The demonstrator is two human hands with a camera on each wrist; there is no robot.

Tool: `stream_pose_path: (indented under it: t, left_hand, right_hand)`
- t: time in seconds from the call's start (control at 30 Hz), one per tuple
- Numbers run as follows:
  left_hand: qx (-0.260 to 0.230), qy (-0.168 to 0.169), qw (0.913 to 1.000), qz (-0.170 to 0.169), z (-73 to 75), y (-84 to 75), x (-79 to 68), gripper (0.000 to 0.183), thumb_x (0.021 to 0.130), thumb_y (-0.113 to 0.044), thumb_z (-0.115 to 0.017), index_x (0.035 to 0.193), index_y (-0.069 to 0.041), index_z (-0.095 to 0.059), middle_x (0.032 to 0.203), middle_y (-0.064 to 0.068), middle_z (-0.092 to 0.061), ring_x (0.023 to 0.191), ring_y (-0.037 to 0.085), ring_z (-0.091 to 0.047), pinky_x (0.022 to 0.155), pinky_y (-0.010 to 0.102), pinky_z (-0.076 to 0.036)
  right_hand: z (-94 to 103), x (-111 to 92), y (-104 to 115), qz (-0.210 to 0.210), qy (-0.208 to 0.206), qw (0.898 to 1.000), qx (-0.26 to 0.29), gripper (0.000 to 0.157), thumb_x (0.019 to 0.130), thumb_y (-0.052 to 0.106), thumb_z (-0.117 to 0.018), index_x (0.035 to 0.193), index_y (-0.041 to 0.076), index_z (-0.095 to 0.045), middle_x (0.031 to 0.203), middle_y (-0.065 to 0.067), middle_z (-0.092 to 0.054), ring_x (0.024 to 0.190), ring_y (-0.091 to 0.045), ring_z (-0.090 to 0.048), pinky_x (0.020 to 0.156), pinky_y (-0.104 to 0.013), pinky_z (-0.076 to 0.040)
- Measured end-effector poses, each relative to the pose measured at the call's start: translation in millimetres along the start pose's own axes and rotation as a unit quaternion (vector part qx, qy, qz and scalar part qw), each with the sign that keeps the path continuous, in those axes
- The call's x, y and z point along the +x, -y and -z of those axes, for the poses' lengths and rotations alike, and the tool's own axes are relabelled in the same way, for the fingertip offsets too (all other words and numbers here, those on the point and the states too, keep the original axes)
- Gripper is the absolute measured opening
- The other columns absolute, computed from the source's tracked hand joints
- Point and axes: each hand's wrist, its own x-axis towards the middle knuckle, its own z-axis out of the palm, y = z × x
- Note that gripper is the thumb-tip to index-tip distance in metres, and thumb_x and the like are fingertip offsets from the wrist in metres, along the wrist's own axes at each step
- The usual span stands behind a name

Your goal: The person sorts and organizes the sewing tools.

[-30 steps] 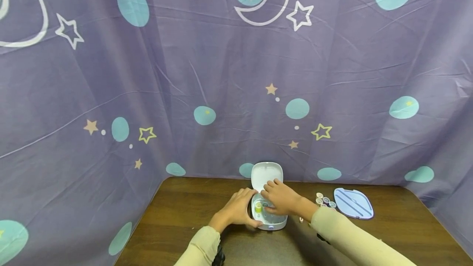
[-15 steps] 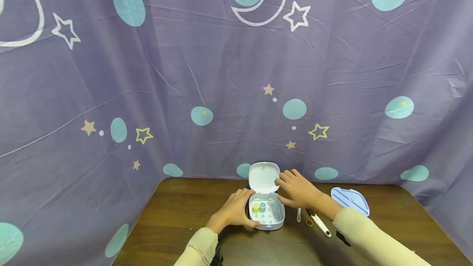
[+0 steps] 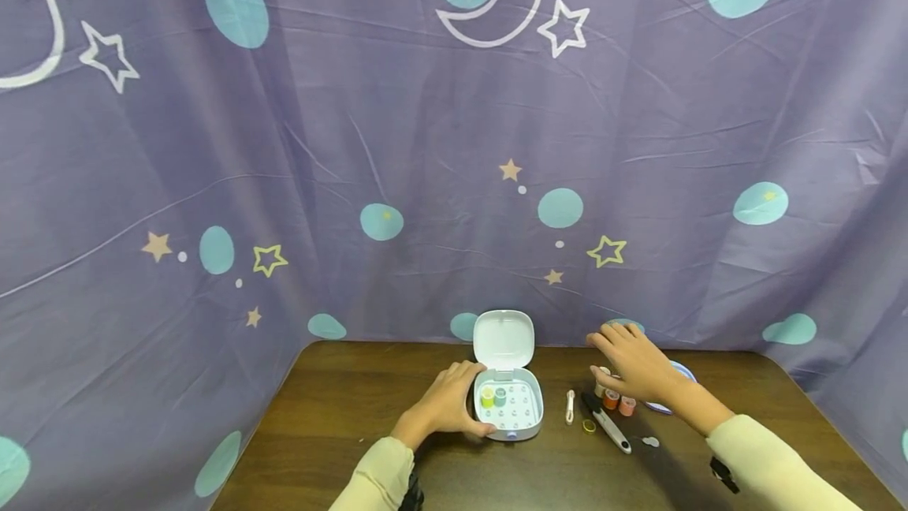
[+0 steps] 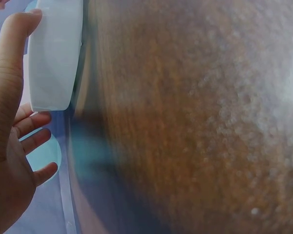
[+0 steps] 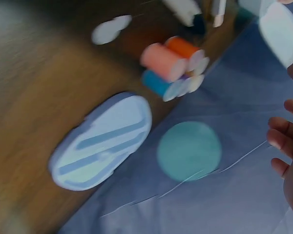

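Note:
My left hand (image 3: 447,400) grips the left side of a small white sewing box (image 3: 537,410), thumb at the front and fingers toward the back. In the left wrist view the thumb lies on the box wall (image 4: 56,53). The lid (image 3: 504,340) stands raised behind. Inside, on rows of small pegs, are a yellow-green thread spool (image 3: 487,397) and a teal spool (image 3: 500,397). My right hand (image 3: 634,365), fingers loosely bent and holding nothing, hovers near a cluster of thread spools, including an orange one (image 3: 611,399) and a pink one (image 3: 627,407). A blue spool (image 5: 158,84) shows in the right wrist view.
Right of the box lie a slim white piece (image 3: 570,407), a yellow ring (image 3: 589,426), a black-and-white long tool (image 3: 610,426) and a flat whitish needle threader (image 3: 650,441). A light-blue grooved tray (image 5: 105,146) lies by the purple curtain (image 3: 397,140) at the table's back.
My right hand has left the box and moved right to the loose spools. The teal spool now stands uncovered beside the yellow-green one. My left hand keeps its hold on the box.

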Motion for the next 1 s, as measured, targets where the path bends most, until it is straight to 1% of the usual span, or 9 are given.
stream_pose_path:
  t: [0.03, 0.1, 0.17, 0.2, 0.27, 0.43, 0.6, 0.8, 1.0]
  left_hand:
    - [-0.001, 0.0, 1.0, 0.0, -0.2, -0.1, -0.3, 0.101, 0.065, -0.063, -0.085, 0.142, -0.008, -0.05, 0.129, 0.004, -0.061, 0.114, 0.018, -0.053, 0.101, 0.043, -0.047]
    - [-0.001, 0.0, 1.0, 0.0, -0.7, 0.0, -0.5, 0.101, 0.065, -0.063, -0.085, 0.142, -0.009, -0.05, 0.13, 0.004, -0.06, 0.115, 0.018, -0.052, 0.101, 0.043, -0.047]
    - [-0.002, 0.001, 1.0, 0.002, -0.6, 0.1, -0.4, 0.101, 0.065, -0.063, -0.085, 0.142, -0.009, -0.049, 0.13, 0.005, -0.06, 0.115, 0.018, -0.052, 0.101, 0.043, -0.047]
    - [-0.002, 0.002, 1.0, 0.003, -0.3, 0.1, -0.3, 0.101, 0.065, -0.063, -0.085, 0.143, -0.009, -0.049, 0.131, 0.005, -0.06, 0.116, 0.018, -0.052, 0.102, 0.043, -0.047]
    - [-0.004, 0.004, 1.0, 0.005, 0.2, 0.1, -0.1, 0.101, 0.066, -0.063, -0.086, 0.143, -0.009, -0.049, 0.132, 0.006, -0.06, 0.117, 0.019, -0.052, 0.103, 0.044, -0.046]
    - [-0.007, 0.01, 0.9999, 0.012, 1.5, -0.4, 0.3, 0.103, 0.065, -0.063, -0.085, 0.144, -0.008, -0.048, 0.133, 0.007, -0.059, 0.121, 0.021, -0.053, 0.104, 0.046, -0.047]
    - [-0.006, 0.014, 0.9998, 0.016, 0.9, 0.3, 0.8, 0.104, 0.065, -0.064, -0.085, 0.144, -0.008, -0.048, 0.134, 0.006, -0.059, 0.121, 0.02, -0.052, 0.104, 0.045, -0.046]
    - [-0.002, 0.012, 0.9998, 0.015, 0.1, 1.0, 0.7, 0.104, 0.064, -0.065, -0.085, 0.144, -0.009, -0.048, 0.133, 0.005, -0.059, 0.12, 0.02, -0.053, 0.103, 0.044, -0.047]
    - [-0.002, 0.013, 0.9998, 0.016, 0.9, 0.1, 0.6, 0.104, 0.065, -0.065, -0.085, 0.144, -0.009, -0.048, 0.133, 0.005, -0.059, 0.121, 0.02, -0.053, 0.104, 0.044, -0.046]
  right_hand:
    - [0.9, -5, -2, -0.001, 0.002, 1.0, -0.005, 0.055, 0.106, 0.052, -0.033, 0.111, 0.008, -0.065, 0.098, -0.004, -0.06, 0.091, -0.025, -0.059, 0.08, -0.046, -0.046]
    - [3.0, -14, -5, -0.004, 0.005, 1.0, -0.013, 0.044, 0.101, 0.047, -0.049, 0.111, 0.007, -0.066, 0.098, -0.004, -0.06, 0.089, -0.024, -0.058, 0.078, -0.044, -0.044]
    - [4.2, -23, -7, -0.007, 0.012, 1.0, -0.022, 0.037, 0.09, 0.039, -0.065, 0.11, 0.008, -0.066, 0.097, -0.003, -0.06, 0.087, -0.023, -0.057, 0.076, -0.041, -0.042]
    - [4.3, -28, -8, -0.008, 0.016, 0.999, -0.027, 0.039, 0.083, 0.036, -0.072, 0.11, 0.008, -0.065, 0.097, -0.003, -0.059, 0.087, -0.023, -0.057, 0.075, -0.04, -0.042]
    - [3.5, -38, -9, -0.01, 0.027, 0.999, -0.035, 0.045, 0.074, 0.034, -0.078, 0.109, 0.009, -0.065, 0.096, -0.002, -0.059, 0.086, -0.022, -0.056, 0.074, -0.039, -0.04]
    - [-3.5, -59, -10, 0.004, 0.039, 0.998, -0.041, 0.043, 0.073, 0.036, -0.079, 0.104, 0.008, -0.066, 0.094, -0.002, -0.058, 0.087, -0.023, -0.056, 0.076, -0.042, -0.044]
    - [-12.8, -74, -12, 0.037, 0.024, 0.998, -0.041, 0.039, 0.069, 0.036, -0.077, 0.096, 0.01, -0.064, 0.092, -0.003, -0.057, 0.088, -0.024, -0.057, 0.077, -0.046, -0.047]
    - [-20.6, -83, -13, 0.05, 0.017, 0.998, -0.041, 0.039, 0.065, 0.035, -0.078, 0.091, 0.012, -0.062, 0.089, -0.004, -0.055, 0.088, -0.028, -0.058, 0.079, -0.048, -0.046]
    - [-24.3, -87, -12, 0.042, 0.019, 0.998, -0.032, 0.035, 0.067, 0.034, -0.078, 0.088, 0.013, -0.06, 0.087, -0.001, -0.054, 0.086, -0.026, -0.058, 0.079, -0.049, -0.047]
